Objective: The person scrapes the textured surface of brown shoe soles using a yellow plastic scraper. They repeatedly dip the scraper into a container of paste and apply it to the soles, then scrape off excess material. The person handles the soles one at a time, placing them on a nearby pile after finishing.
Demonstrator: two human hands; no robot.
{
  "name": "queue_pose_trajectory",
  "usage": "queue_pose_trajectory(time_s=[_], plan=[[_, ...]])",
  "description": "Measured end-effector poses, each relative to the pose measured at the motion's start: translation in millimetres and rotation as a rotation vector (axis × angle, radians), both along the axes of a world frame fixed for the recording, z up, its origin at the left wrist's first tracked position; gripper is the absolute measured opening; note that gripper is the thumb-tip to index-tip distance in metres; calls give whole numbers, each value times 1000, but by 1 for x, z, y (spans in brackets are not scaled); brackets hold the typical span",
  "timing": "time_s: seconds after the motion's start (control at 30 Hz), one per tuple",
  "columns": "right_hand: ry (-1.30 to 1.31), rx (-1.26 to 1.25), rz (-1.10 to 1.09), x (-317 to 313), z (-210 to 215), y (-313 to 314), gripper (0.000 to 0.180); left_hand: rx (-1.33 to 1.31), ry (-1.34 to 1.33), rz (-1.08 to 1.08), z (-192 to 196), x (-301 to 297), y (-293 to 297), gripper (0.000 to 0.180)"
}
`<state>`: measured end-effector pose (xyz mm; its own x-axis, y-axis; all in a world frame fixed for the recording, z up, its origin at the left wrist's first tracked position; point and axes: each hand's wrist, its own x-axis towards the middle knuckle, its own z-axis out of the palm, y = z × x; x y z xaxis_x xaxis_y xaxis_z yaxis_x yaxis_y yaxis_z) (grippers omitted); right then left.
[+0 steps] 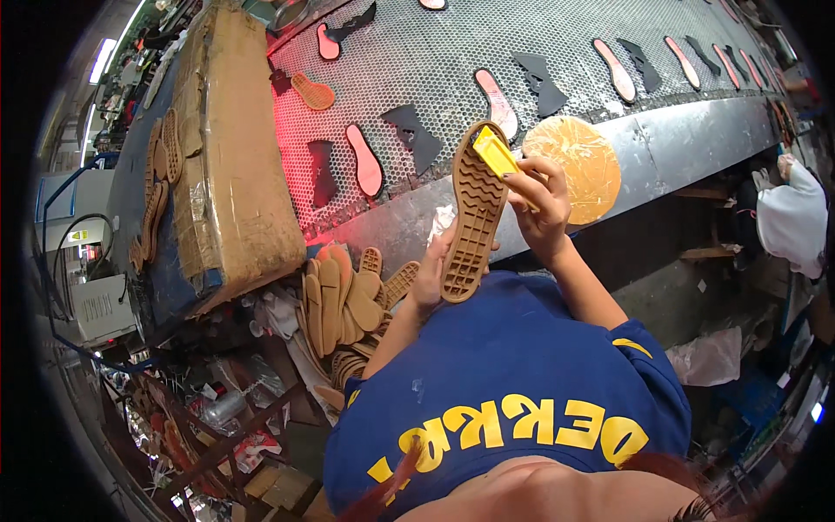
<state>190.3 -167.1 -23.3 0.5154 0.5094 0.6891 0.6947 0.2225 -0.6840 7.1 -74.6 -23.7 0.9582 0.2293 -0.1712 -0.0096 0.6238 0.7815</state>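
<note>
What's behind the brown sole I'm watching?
The left hand grips the brown sole from behind, with the metal ledge showing beyond. Most of that hand's fingers, and the ledge directly behind the sole, are covered.

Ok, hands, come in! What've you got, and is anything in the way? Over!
Left grip holding brown shoe sole, tread showing. Right grip on yellow tool, at sole's far end. White scrap beside left grip, not blocking the tool.

Matt, rough, rubbery sole [475, 219]
</note>
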Motion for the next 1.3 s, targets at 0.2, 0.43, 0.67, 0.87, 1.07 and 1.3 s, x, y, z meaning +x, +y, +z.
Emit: queue_pose_trajectory(time_s=[0.2,0.43,0.67,0.87,1.07,1.3], plan=[[7,-11,55,6,4,-10,19,141,30,-34,-5,-1,6,82],[17,-131,187,9,10,-26,17,-39,64,-37,7,6,4,95],[83,-214,309,9,18,-42,22,-201,13,1,13,18,-3,92],[75,-231,368,11,26,-54,21,-302,-22,42,14,31,-7,88],[-40,-218,354,0,28,-64,21,-422,131,298,21,59,-21,83],[24,-175,457,-2,42,-78,21,-453,-80,155,11,71,-9,83]])
